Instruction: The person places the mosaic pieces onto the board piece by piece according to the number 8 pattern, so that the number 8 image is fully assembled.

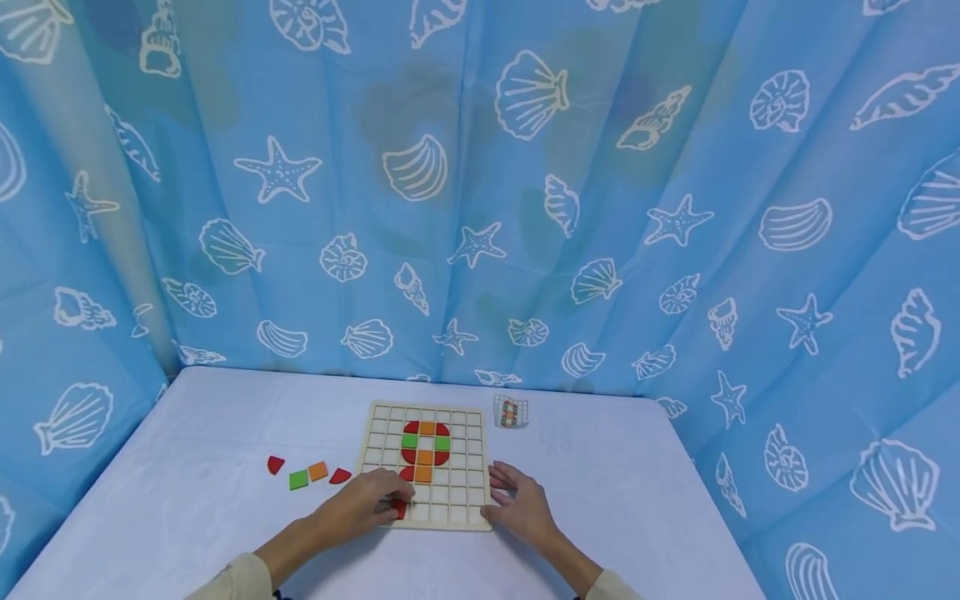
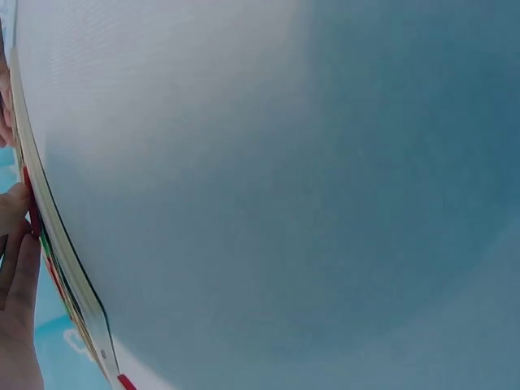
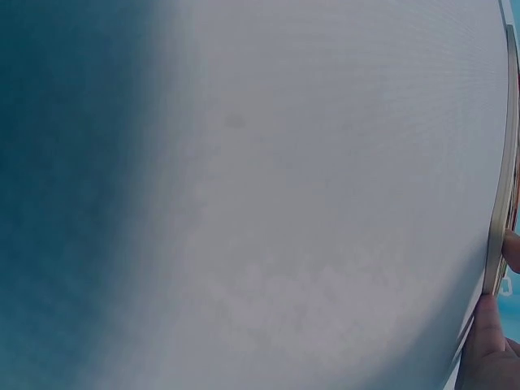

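Observation:
A wooden grid board [image 1: 459, 517] lies on the table, its cells partly filled with red, orange and green tiles in a ring with a tail. My left hand [image 1: 372, 493] is over its front left corner. Between thumb and fingers it pinches a red tile [image 1: 399, 508], low over the grid; the left wrist view shows the same red tile [image 2: 32, 203] in the fingertips. At the right edge of the board, my right hand [image 1: 525, 508] holds the front corner, thumb over the rim and fingers along the side. The right wrist view shows its fingers [image 3: 487, 325] at the board's edge.
Left of the board lie loose tiles: a red quarter-round [image 1: 275, 464], a green square [image 1: 298, 479], an orange square [image 1: 318, 471] and another red quarter-round [image 1: 340, 476]. Behind the board's right corner is a small pattern card [image 1: 511, 412]. A blue shell-print curtain [image 1: 480, 208] encloses the table.

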The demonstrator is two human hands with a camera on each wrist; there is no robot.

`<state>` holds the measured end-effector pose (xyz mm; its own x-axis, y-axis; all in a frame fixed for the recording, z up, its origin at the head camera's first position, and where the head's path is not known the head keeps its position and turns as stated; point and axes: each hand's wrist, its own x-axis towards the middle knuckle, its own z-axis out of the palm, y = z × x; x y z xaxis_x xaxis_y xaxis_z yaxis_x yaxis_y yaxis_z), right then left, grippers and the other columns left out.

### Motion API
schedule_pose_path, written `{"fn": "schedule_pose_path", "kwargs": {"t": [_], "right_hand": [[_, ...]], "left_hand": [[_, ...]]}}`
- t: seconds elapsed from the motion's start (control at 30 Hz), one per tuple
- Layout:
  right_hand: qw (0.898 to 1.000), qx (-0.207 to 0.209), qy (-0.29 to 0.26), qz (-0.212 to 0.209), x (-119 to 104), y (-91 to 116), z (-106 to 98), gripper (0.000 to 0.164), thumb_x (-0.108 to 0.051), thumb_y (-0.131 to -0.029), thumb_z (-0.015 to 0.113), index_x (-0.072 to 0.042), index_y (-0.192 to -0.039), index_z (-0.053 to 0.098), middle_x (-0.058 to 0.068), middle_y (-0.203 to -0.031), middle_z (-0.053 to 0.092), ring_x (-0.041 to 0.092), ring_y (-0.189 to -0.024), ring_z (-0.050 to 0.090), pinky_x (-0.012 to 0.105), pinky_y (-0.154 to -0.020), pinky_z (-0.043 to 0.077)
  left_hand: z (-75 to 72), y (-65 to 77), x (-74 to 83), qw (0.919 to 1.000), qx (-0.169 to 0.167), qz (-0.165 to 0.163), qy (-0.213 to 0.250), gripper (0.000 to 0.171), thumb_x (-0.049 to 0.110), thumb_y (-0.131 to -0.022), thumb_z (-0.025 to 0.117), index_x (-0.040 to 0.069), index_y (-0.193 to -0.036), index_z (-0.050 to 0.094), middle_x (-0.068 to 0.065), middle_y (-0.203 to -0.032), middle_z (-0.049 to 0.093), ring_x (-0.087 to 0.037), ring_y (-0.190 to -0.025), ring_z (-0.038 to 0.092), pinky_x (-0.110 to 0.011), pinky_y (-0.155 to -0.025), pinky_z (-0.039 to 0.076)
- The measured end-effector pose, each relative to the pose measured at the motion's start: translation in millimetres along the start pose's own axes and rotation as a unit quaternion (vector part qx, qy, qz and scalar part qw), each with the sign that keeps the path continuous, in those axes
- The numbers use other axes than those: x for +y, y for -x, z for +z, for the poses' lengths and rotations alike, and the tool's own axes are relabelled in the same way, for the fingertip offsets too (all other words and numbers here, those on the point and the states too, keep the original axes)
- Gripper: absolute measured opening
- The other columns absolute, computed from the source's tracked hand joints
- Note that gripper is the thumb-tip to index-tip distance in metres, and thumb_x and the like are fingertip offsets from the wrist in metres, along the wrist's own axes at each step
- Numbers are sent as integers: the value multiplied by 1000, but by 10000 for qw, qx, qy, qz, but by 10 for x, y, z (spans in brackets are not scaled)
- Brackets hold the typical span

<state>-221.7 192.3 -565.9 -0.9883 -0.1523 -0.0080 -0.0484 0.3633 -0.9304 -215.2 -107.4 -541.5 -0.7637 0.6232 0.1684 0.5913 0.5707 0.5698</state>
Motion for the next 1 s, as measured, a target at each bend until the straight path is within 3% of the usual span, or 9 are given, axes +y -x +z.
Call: {"fn": "schedule_pose_path", "kwargs": {"t": [0.3,0.5,0.67,0.87,1.0], "right_hand": [[9999,6,123,86,-20,-14,-4,77,2,-72,82,7,-139,45,18,-132,58,30,-118,59,26,-88,52],[9999,6,80,78,-13,-5,-2,78,5,-70,82,9,-138,45,20,-132,57,31,-117,59,26,-87,52],[9999,19,75,107,-11,2,2,78,5,-69,82,10,-138,45,21,-132,57,32,-117,59,26,-87,52],[10000,47,53,54,7,-8,3,76,7,-69,81,10,-137,47,21,-130,58,32,-116,59,25,-86,53],[9999,52,75,64,-1,-14,2,76,6,-69,82,9,-137,47,20,-130,59,32,-116,59,25,-86,53]], "left_hand": [[84,-28,-2,9996,111,-181,179,30,10,-84,76,14,-113,67,10,-104,64,-4,-91,56,-23,-84,53],[0,41,-39,9966,295,-684,350,31,16,-86,76,18,-115,65,12,-107,63,-8,-100,59,-31,-88,54],[-133,141,-156,9873,700,-1329,510,31,11,-84,76,16,-113,65,9,-104,64,-10,-97,61,-34,-87,54],[-286,269,-387,9729,1286,-1919,-21,35,7,-79,80,14,-111,66,8,-102,63,-10,-93,60,-34,-86,55],[-382,362,-493,9645,1485,-2164,-285,41,5,-78,80,9,-116,64,-1,-108,63,-18,-97,59,-41,-89,54]]}}
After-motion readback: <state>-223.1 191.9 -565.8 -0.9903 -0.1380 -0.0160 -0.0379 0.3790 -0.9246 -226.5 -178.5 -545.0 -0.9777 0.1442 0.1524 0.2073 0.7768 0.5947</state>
